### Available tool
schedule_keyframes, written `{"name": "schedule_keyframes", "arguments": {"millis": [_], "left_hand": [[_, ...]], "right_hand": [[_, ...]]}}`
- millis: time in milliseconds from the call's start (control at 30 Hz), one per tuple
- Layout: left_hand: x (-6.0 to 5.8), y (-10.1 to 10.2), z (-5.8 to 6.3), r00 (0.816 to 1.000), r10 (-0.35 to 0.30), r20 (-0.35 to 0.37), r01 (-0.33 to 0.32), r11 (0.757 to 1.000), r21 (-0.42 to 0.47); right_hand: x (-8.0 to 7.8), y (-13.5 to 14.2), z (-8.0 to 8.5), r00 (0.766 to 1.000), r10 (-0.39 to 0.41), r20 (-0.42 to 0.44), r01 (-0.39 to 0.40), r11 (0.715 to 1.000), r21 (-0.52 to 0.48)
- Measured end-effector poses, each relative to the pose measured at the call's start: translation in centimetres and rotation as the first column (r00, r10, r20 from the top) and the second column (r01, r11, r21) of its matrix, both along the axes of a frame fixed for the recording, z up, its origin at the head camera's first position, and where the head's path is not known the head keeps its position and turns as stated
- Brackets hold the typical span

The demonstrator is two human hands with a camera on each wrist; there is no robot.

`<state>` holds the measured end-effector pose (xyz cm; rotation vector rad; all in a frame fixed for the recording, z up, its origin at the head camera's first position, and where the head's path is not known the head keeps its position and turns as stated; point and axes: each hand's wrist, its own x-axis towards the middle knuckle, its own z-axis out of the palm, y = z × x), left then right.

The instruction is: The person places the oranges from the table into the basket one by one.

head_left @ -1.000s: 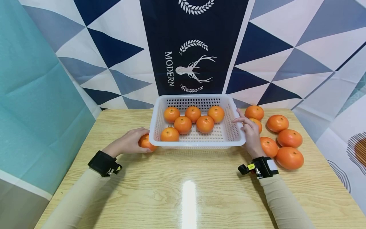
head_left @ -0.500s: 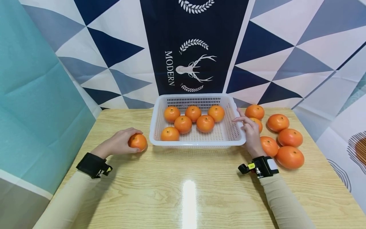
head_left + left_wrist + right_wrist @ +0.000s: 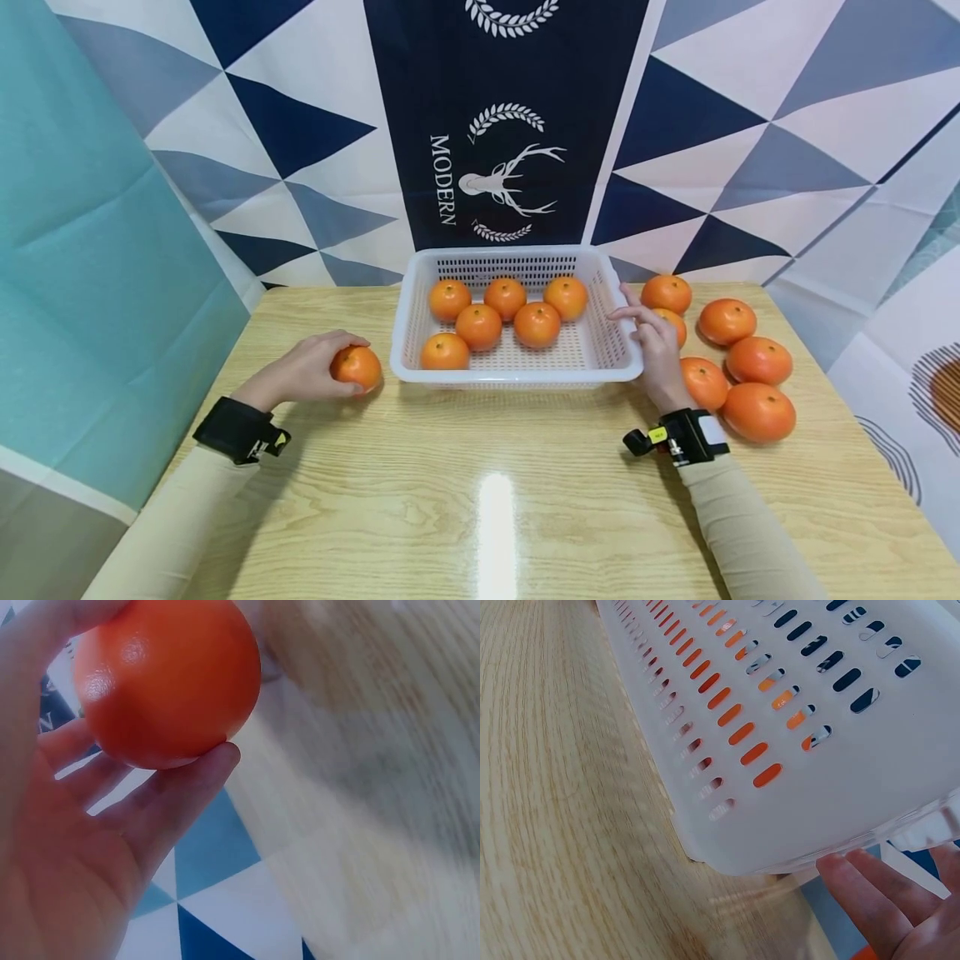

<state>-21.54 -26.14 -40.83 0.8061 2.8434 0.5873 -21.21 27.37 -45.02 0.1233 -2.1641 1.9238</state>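
Ok, L hand point(image 3: 315, 367) holds a held mandarin point(image 3: 358, 369), fingers curved round far side, thumb near side; prob. cupped b/c a smooth ball would roll off flat fingers. Fruit is just L of the basket point(image 3: 517, 377), by its front-left corner, small gap, no contact; can't tell if it's on the surface point(image 3: 375, 483) or slightly above. R hand point(image 3: 656, 350) is at basket's right edge: one digit laid over the rim, other fingertips vs. outer lip per R wrist view; can't tell if it pinches or just rests. Pose suggests it's steadying the basket, since light plastic would slide easily.

Basket = white semi-transl. plastic, rect. w/ rounded corners, slotted walls, perforated floor; stands at surface's back edge, approx. mid. Inner mandarins point(image 3: 478, 327) x6, loose, mostly toward basket's back edge + left side, one at front-left corner; walls keep them from rolling off. Outer mandarins point(image 3: 759, 412) x6 clustered nr surface's right edge, some partly hidden by R hand; squat, glossy, deeper orange, flattish shape prob. keeps them put.

Surface: pale wood-grain, shiny, glare streak toward front edge. Backdrop cloth point(image 3: 315, 125) behind: creased, triangle print.
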Motion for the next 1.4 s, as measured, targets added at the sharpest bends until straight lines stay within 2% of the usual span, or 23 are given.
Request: {"name": "schedule_keyframes", "arguments": {"millis": [200, 367, 600, 733, 1033, 1400], "left_hand": [[-0.1, -0.4, 1.1, 1.0, 0.019, 0.005, -0.019, 1.0, 0.004], [-0.5, -0.4, 2.8, 0.999, 0.027, 0.016, -0.027, 1.0, 0.008], [-1.1, 0.0, 5.7, 0.998, 0.0, -0.062, 0.0, 1.0, -0.003], [-1.2, 0.4, 6.5, 0.996, -0.008, -0.091, 0.008, 1.0, -0.003], [-2.1, 2.4, 7.6, 0.997, -0.038, -0.069, 0.036, 0.999, -0.027], [-4.3, 6.3, 9.9, 0.989, -0.143, -0.035, 0.142, 0.99, -0.019]], "right_hand": [[0.0, -0.1, 0.0, 1.0, 0.007, -0.002, -0.007, 1.0, -0.01], [0.0, 0.0, -0.1, 1.0, 0.006, -0.005, -0.006, 1.0, -0.017], [0.0, 0.1, -0.4, 1.0, 0.01, -0.022, -0.011, 0.999, -0.048], [0.0, 0.1, -0.6, 1.0, 0.012, -0.027, -0.013, 0.999, -0.039], [0.0, 0.0, -0.6, 1.0, 0.006, -0.02, -0.006, 1.0, -0.012], [0.0, -0.1, 0.0, 1.0, 0.004, -0.004, -0.004, 0.999, -0.035]]}}
